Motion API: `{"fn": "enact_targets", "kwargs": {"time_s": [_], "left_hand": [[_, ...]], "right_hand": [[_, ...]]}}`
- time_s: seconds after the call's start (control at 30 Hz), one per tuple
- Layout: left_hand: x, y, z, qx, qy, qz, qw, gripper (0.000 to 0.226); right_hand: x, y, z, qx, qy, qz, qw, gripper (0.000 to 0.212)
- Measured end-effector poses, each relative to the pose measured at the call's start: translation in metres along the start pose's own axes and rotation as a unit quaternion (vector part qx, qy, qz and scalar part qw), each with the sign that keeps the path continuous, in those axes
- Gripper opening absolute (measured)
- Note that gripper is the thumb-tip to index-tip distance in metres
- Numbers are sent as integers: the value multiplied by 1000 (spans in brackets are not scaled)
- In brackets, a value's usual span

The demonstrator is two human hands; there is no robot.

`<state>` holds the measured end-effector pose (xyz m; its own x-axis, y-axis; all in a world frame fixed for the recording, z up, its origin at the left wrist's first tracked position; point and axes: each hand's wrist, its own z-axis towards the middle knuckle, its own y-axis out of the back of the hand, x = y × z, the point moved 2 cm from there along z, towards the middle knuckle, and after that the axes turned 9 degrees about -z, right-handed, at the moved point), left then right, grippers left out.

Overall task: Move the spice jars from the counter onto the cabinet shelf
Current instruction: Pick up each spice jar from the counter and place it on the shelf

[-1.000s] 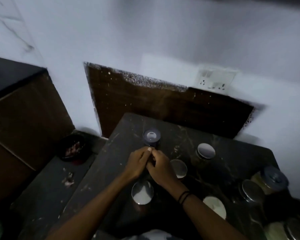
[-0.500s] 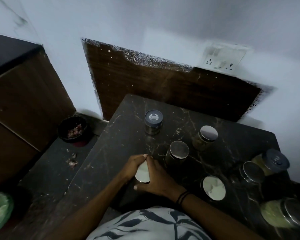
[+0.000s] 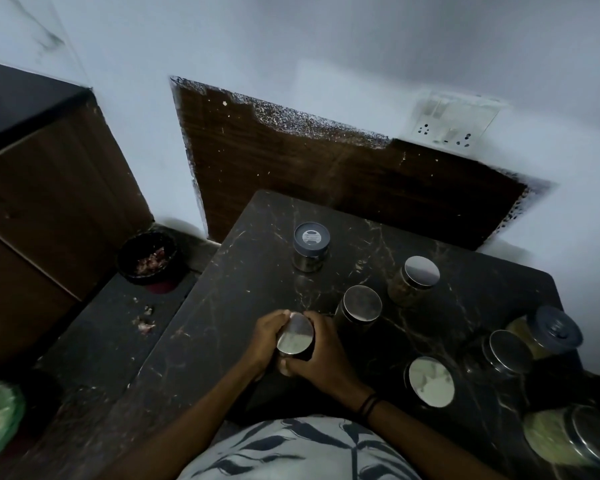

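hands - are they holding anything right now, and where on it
Yes: both hands hold one steel-lidded jar. The left hand wraps its left side, the right hand its right side, below the lid, which stays uncovered.

A home kitchen: steel-lidded glass spice jars (image 3: 361, 304) on a dark marble surface (image 3: 243, 271), brown wooden cabinets (image 3: 49, 188), white wall socket (image 3: 454, 124).
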<state>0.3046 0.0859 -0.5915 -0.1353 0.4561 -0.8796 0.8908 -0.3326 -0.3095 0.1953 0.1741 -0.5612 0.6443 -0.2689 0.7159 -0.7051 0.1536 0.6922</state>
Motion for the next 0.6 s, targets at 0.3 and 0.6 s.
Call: {"fn": "enact_targets", "kwargs": {"time_s": [0.3, 0.6], "left_hand": [[-28, -3, 5, -61, 10, -96, 993, 41], [-37, -5, -3, 28, -17, -129, 991, 15]], "right_hand": [[9, 25, 21, -51, -67, 306, 948, 45], [-2, 43, 41, -46, -159, 419, 893, 28]]}}
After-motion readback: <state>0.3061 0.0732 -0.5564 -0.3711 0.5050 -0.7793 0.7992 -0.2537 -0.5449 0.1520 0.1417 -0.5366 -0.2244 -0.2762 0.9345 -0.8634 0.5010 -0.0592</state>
